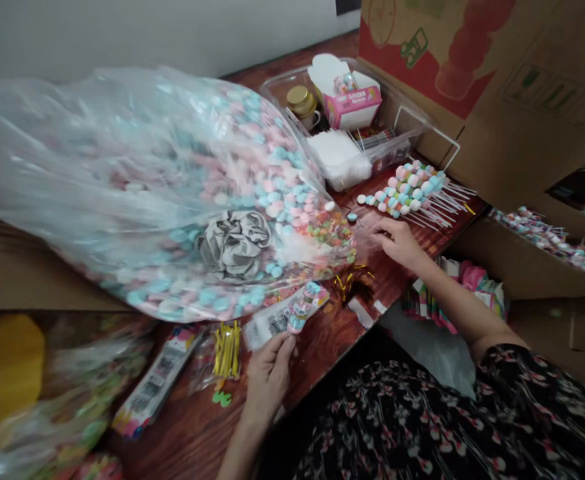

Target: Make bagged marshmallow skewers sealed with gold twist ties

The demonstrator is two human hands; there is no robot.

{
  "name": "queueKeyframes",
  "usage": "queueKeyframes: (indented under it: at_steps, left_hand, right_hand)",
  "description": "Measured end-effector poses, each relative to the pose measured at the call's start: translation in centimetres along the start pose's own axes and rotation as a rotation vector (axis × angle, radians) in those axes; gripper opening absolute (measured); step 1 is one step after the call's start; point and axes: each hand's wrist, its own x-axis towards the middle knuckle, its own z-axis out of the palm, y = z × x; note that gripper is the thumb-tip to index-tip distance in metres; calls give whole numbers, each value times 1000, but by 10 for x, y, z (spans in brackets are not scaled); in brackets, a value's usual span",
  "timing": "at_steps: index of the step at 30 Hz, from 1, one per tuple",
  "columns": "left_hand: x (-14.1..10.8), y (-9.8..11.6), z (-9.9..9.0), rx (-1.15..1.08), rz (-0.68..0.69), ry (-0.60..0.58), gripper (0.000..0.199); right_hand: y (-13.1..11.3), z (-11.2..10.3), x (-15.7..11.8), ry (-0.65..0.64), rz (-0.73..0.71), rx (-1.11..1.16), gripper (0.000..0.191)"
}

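The left hand's fingers (277, 353) clench a long printed white-and-pink plastic packet (287, 317). The right hand's fingers (385, 230), loosely open, sit just beside a huge clear plastic bag (122, 187) of round pink and blue sweets, over a reddish wood-grain tabletop (322, 353), near pastel marshmallow skewers (407, 193).

Glossy wooden tabletop (187, 427) (shiny plastic bag (122, 167))

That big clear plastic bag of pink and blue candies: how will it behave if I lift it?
The clear plastic bag will probably sag and shift, since its thin film is creased and the candies look loose inside. It may be fairly heavy, being packed full. It overhangs the wood-grain tabletop, so a push might slide it off.
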Motion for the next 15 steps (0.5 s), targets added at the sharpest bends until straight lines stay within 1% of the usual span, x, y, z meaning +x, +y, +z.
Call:
queueKeyframes:
  at_steps: [1, 3, 6, 7, 9, 11, 13, 15]
  left_hand:
    - [2, 0, 3, -101, -75, -1, 27]
    - [5, 5, 12, -262, -178, -15, 30]
    - [11, 15, 27, -405, -242, -66, 32]
    - [12, 17, 31, -433, -256, -80, 33]
    - [13, 20, 36, -475, -287, -88, 34]
    - [11, 22, 37, -509, -339, -72, 35]
    - [6, 22, 37, -549, -402, -39, 36]
    - [0, 23, 34, -605, -463, 22, 36]
  right_hand:
    - [12, -2, 12, -28, 24, -71, 17]
    - [24, -3, 41, -109, 54, -274, 23]
    - [19, 6, 88, -267, 101, -601, 27]
    - [15, 12, 102, -302, 122, -650, 25]
    - [8, 25, 124, -350, 152, -686, 25]
    - [6, 40, 136, -382, 160, -685, 31]
    - [6, 50, 141, -402, 158, -687, 33]
    - [10, 50, 141, -396, 153, -687, 32]
